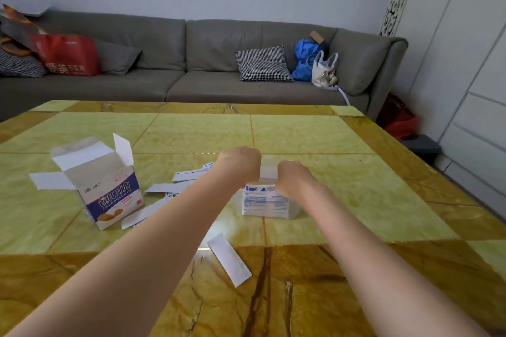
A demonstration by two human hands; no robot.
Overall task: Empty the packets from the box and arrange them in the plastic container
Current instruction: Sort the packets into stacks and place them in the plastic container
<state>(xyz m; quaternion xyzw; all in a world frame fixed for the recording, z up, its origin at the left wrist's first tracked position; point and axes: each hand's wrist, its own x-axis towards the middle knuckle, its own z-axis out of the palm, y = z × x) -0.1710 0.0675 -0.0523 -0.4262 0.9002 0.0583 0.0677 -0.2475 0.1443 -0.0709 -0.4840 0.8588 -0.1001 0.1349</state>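
Note:
A clear plastic container (269,206) stands mid-table, packed with a stack of white and blue packets (260,189). My left hand (241,163) and my right hand (291,176) are both curled over its top, one at each side; their fingers are hidden behind the knuckles. The open white and purple box (109,191) stands at the left with its flaps up. Several loose packets (169,187) lie between the box and my left forearm. One more packet (229,258) lies alone near the front edge.
The yellow-green marble table (342,186) stretches wide around the container. Behind it runs a grey sofa (169,63) with a checked cushion (263,64), a red bag (68,55) and a blue bag (305,59).

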